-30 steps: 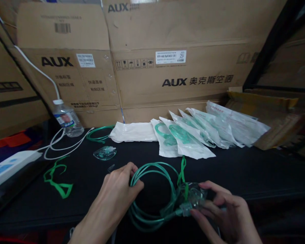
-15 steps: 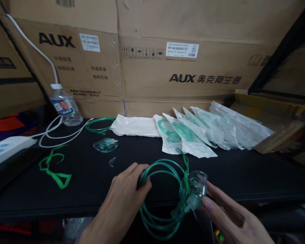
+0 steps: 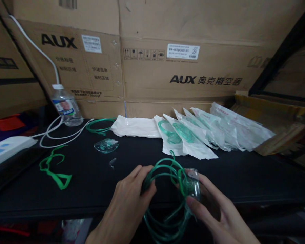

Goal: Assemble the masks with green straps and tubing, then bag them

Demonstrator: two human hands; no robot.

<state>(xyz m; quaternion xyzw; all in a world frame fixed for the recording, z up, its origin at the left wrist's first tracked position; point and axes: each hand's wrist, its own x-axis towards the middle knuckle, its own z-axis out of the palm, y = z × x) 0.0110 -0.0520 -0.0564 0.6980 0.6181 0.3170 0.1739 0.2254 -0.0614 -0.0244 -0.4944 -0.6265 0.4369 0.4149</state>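
My left hand (image 3: 132,200) is closed around the left side of a coil of green tubing (image 3: 165,200) held over the near edge of the black table (image 3: 244,176). My right hand (image 3: 213,210) grips a clear green-tinted mask (image 3: 191,184) joined to that tubing, thumb and fingers pinching it. A second loose mask (image 3: 106,145) lies on the table further back, with a small clear piece (image 3: 112,162) near it.
Several sealed bags of masks (image 3: 193,137) lie fanned out at the back, beside a white bag (image 3: 136,127). A green strap (image 3: 54,169), another green tube (image 3: 99,125), white cable (image 3: 61,134), water bottle (image 3: 66,106) and power strip (image 3: 7,150) lie left. Cardboard boxes (image 3: 180,64) wall the back.
The mask has been brought up and in toward the coil, my right hand now closing on it. The coil has tightened and shifted slightly right. The camera view dropped a little.
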